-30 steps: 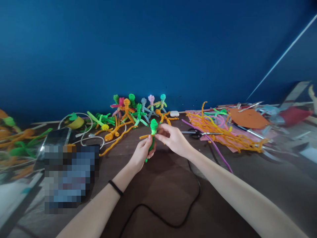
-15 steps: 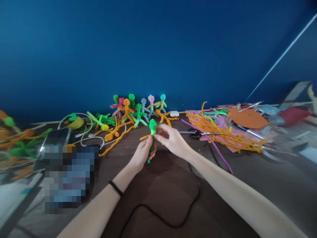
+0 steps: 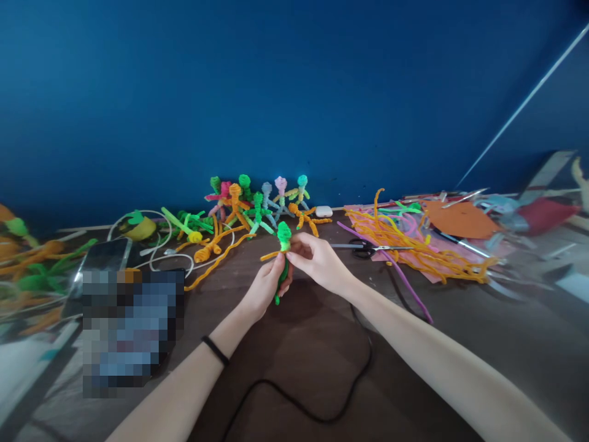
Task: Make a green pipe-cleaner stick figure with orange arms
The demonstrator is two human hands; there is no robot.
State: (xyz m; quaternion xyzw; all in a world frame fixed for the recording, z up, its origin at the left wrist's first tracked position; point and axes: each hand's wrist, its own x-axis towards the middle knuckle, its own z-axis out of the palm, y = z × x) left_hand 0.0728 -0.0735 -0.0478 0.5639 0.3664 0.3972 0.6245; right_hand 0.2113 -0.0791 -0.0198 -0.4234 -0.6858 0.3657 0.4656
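Note:
Between my hands is a green pipe cleaner figure (image 3: 284, 233) with a coiled head, held upright over the table. My left hand (image 3: 267, 281) is closed around its lower body, and a green end pokes out below the fingers. An orange pipe cleaner piece (image 3: 270, 255) sticks out to the left at the figure's neck. My right hand (image 3: 313, 256) pinches at the neck from the right; its fingertips partly hide what they grip there. Behind the hands stand several finished figures, among them an orange figure (image 3: 235, 195) and a pink-headed figure (image 3: 281, 186).
Orange pipe cleaners (image 3: 414, 248) lie heaped at the right with scissors (image 3: 368, 248) and a purple pipe cleaner (image 3: 407, 285). A white earbud case (image 3: 324, 211) rests by the blue wall (image 3: 294, 92). Phones and a white cable (image 3: 170, 258) are at left; a black cord (image 3: 317, 419) loops in front.
Almost nothing differs. My right fingers have shifted very slightly at the figure's neck, and the figure's lower end has moved a touch right.

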